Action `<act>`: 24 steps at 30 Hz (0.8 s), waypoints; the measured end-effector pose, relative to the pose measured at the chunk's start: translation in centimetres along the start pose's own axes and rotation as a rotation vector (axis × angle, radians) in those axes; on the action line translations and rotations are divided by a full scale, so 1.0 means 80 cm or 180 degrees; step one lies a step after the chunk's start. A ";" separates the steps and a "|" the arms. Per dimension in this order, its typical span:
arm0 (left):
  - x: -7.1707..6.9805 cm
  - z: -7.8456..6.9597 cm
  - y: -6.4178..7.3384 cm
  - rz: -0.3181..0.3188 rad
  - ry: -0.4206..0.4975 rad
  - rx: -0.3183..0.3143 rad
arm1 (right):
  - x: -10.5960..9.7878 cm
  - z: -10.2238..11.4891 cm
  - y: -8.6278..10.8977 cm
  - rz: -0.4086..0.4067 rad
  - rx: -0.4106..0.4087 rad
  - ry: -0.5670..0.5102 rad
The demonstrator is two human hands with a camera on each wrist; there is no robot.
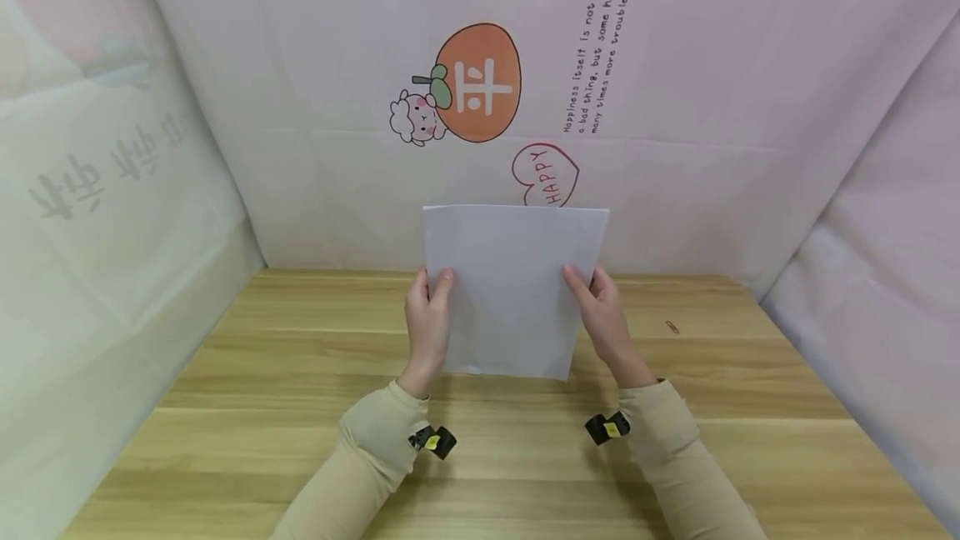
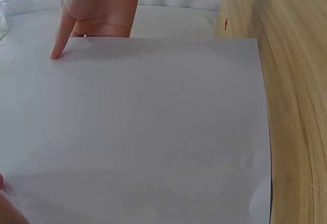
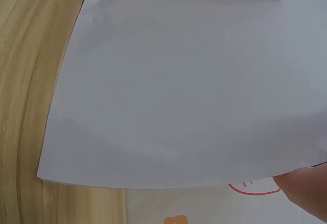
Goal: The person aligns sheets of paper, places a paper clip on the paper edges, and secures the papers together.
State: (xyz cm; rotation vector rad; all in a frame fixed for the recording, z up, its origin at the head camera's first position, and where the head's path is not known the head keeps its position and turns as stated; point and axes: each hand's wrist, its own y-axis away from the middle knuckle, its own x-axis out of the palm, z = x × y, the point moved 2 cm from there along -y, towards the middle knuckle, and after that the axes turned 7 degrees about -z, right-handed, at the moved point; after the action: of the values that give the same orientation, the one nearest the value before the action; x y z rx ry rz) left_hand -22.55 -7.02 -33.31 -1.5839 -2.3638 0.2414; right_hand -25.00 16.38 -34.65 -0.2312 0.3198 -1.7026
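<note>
One left hand (image 1: 427,325): I pinch the paper (image 1: 510,298) by its left edge.
Paper: centre of the frame.
Right hand (image 1: 607,319): I pinch the other edge, right of centre.
Clip (image 1: 672,327): farther right, on the table (image 1: 262,348).

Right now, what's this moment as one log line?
left hand: holds paper, left side | right hand: holds paper, right side | paper clip: on table, right of right hand
</note>
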 end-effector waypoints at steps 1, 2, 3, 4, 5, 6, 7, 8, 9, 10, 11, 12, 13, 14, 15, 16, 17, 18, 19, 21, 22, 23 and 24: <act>0.000 -0.006 0.002 -0.0009 -0.0020 0.0007 | 0.000 0.000 0.000 -0.0008 0.0006 0.0018; -0.001 -0.013 0.005 -0.0021 -0.0043 0.0031 | 0.001 0.000 -0.001 -0.0017 0.0008 0.0030; -0.001 -0.018 0.007 -0.0030 -0.0056 0.0052 | 0.001 0.000 -0.001 -0.0025 0.0012 0.0039; -0.001 -0.023 0.009 -0.0041 -0.0067 0.0072 | 0.001 0.000 -0.001 -0.0035 0.0014 0.0037; -0.001 -0.025 0.010 -0.0046 -0.0068 0.0088 | 0.001 0.000 -0.001 -0.0048 0.0013 0.0039; 0.000 -0.025 0.009 -0.0050 -0.0067 0.0093 | 0.001 0.000 -0.002 -0.0064 0.0017 0.0028; 0.000 -0.025 0.009 -0.0059 -0.0071 0.0107 | 0.001 0.000 -0.002 -0.0065 0.0019 0.0016; 0.000 -0.022 0.007 -0.0062 -0.0060 0.0105 | 0.001 0.000 -0.003 -0.0064 0.0020 0.0001; 0.001 -0.017 0.003 -0.0062 -0.0046 0.0093 | 0.001 0.000 -0.003 -0.0062 0.0019 -0.0004; 0.001 -0.011 0.001 -0.0061 -0.0035 0.0085 | 0.001 0.000 -0.003 -0.0065 0.0015 -0.0002; 0.002 -0.004 -0.002 -0.0055 -0.0019 0.0079 | 0.001 0.000 -0.003 -0.0068 0.0008 0.0015; 0.002 0.001 -0.005 -0.0049 -0.0007 0.0069 | 0.001 0.000 -0.004 -0.0061 0.0005 0.0013; 0.003 0.006 -0.008 -0.0060 -0.0007 0.0081 | 0.002 0.001 -0.004 -0.0055 -0.0005 0.0025; 0.003 0.012 -0.011 -0.0067 0.0012 0.0088 | 0.002 0.001 -0.004 -0.0054 -0.0015 0.0031; 0.003 0.014 -0.012 -0.0077 0.0020 0.0108 | 0.003 0.002 -0.004 -0.0061 -0.0021 0.0035; 0.003 0.016 -0.013 -0.0087 0.0035 0.0127 | 0.003 0.003 -0.005 -0.0064 -0.0023 0.0046; 0.004 0.016 -0.013 -0.0092 0.0048 0.0141 | 0.004 0.003 -0.005 -0.0067 -0.0018 0.0059; 0.004 0.016 -0.013 -0.0100 0.0061 0.0154 | 0.004 0.003 -0.005 -0.0069 -0.0016 0.0068; 0.004 0.017 -0.014 -0.0105 0.0077 0.0168 | 0.004 0.003 -0.005 -0.0081 -0.0011 0.0083; 0.004 0.018 -0.014 -0.0088 0.0111 0.0164 | 0.004 0.003 -0.005 -0.0109 0.0019 0.0089; 0.004 0.018 -0.014 -0.0076 0.0119 0.0163 | 0.003 0.003 -0.005 -0.0114 0.0031 0.0114; 0.005 0.018 -0.013 -0.0062 0.0125 0.0156 | 0.003 0.002 -0.004 -0.0124 0.0046 0.0116; 0.005 0.018 -0.014 -0.0053 0.0131 0.0153 | 0.002 0.002 -0.004 -0.0133 0.0061 0.0113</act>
State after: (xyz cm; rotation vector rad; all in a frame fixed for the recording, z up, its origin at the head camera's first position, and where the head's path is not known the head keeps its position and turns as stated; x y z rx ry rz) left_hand -24.13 -7.01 -34.32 -1.5320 -2.3215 0.2577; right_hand -25.25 16.21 -34.37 -0.1950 0.3269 -1.7519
